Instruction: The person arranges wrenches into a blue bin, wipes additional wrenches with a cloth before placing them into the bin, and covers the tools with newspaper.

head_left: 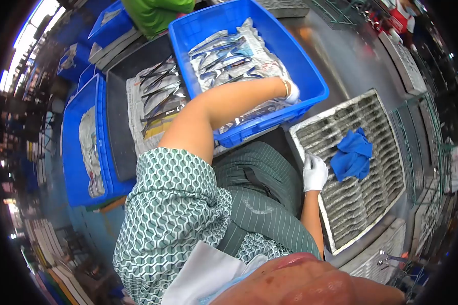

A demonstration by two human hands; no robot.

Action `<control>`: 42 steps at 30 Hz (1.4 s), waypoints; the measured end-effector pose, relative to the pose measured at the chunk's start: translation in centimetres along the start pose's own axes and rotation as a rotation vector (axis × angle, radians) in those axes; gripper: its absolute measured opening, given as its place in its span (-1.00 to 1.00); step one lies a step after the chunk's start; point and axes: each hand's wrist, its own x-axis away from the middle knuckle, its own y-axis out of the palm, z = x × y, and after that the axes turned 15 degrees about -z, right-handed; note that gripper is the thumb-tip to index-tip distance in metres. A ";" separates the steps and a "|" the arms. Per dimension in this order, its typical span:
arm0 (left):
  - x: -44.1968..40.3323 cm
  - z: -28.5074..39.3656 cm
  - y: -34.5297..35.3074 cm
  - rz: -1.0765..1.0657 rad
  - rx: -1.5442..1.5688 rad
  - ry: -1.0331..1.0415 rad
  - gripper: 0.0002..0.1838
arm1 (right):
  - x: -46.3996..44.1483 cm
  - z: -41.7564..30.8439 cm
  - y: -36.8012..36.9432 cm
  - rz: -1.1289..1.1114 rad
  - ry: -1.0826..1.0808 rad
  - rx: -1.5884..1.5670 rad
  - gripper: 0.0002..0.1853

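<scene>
My left hand (291, 92), in a white glove, reaches into the right-hand corner of a large blue bin (310, 76). Its fingers are mostly hidden, so what they hold does not show. Inside lie rows of slim shiny metal tools (221, 56), too small to name exactly, on newspaper (267, 61). Also white-gloved, my right hand (315, 174) is at the left edge of a ridged metal tray (351, 213) with a pale rim. Its fingers are curled together, and anything between them is too small to make out. A crumpled blue cloth (352, 155) rests on the tray.
Left of the bin, a dark tray (118, 112) holds similar metal tools on newspaper. Another blue bin (74, 168) stands farther left. A person in a green top (158, 15) is behind the bins. Wire racks (417, 147) line the right side.
</scene>
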 end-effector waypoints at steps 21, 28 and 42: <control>13.7 12.3 -1.1 0.625 -0.186 0.181 -0.47 | -0.1 -0.3 -0.4 -0.023 0.011 -0.006 -0.83; 12.7 12.0 -1.5 0.668 -0.141 0.236 -0.56 | 0.0 -0.3 -0.5 0.004 0.027 -0.134 -0.84; 4.4 22.7 0.7 0.625 1.245 0.326 -0.62 | -0.4 -6.3 -5.7 0.501 0.136 -1.484 -0.76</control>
